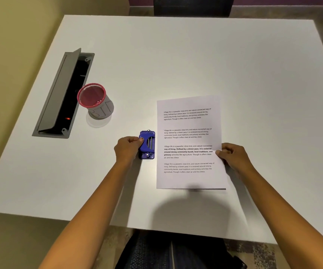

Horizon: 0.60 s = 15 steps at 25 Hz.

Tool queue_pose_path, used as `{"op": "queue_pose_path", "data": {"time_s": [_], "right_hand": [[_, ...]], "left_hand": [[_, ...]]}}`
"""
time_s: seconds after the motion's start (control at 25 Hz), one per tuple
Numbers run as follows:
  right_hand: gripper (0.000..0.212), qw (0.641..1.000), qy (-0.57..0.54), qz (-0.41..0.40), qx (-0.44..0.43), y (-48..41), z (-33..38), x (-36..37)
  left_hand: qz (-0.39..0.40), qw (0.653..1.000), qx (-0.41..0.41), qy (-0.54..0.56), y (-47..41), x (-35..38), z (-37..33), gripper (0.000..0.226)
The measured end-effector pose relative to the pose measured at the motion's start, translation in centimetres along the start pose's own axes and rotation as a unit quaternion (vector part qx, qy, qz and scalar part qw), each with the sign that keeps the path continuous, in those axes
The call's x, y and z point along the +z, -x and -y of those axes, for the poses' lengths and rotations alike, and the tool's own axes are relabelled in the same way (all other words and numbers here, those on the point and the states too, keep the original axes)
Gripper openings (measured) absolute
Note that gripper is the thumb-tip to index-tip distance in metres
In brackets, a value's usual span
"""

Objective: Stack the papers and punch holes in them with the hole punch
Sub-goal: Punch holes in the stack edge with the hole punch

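Observation:
A stack of white printed papers (188,140) lies on the white table (195,59), slightly right of centre, its near edge lifted a little and throwing a shadow. My right hand (232,157) pinches the stack's right edge. A blue hole punch (147,145) sits just left of the papers, a small gap between them. My left hand (128,149) grips the punch's left side with thumb on top.
A pink-rimmed mesh pen cup (94,100) stands at the left, beside an open grey cable hatch (63,94) sunk into the table. A dark chair back (193,5) is beyond the far edge. My lap (168,251) shows below the near edge.

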State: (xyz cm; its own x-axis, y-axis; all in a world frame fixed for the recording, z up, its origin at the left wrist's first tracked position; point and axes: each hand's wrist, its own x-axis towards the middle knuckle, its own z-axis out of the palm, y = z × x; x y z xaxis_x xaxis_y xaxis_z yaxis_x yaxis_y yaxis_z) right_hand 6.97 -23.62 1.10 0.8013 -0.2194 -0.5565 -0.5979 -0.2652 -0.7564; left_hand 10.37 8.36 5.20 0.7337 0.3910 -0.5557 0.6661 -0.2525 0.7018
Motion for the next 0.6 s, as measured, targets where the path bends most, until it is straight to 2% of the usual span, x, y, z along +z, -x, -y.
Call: {"op": "queue_pose_path", "data": {"time_s": [0.12, 0.24, 0.6], "right_hand": [[0.008, 1.000, -0.007, 0.001, 0.001, 0.1, -0.1, -0.1], [0.009, 1.000, -0.013, -0.002, 0.005, 0.2, -0.2, -0.1], [0.015, 0.999, -0.039, 0.012, 0.005, 0.5, 0.2, 0.9]], "left_hand": [[0.027, 1.000, -0.012, -0.001, -0.4, -0.3, -0.1, 0.013], [0.040, 0.999, -0.012, -0.014, -0.6, -0.2, -0.2, 0.016], [0.012, 1.000, -0.018, 0.018, -0.4, 0.1, -0.1, 0.011]]}}
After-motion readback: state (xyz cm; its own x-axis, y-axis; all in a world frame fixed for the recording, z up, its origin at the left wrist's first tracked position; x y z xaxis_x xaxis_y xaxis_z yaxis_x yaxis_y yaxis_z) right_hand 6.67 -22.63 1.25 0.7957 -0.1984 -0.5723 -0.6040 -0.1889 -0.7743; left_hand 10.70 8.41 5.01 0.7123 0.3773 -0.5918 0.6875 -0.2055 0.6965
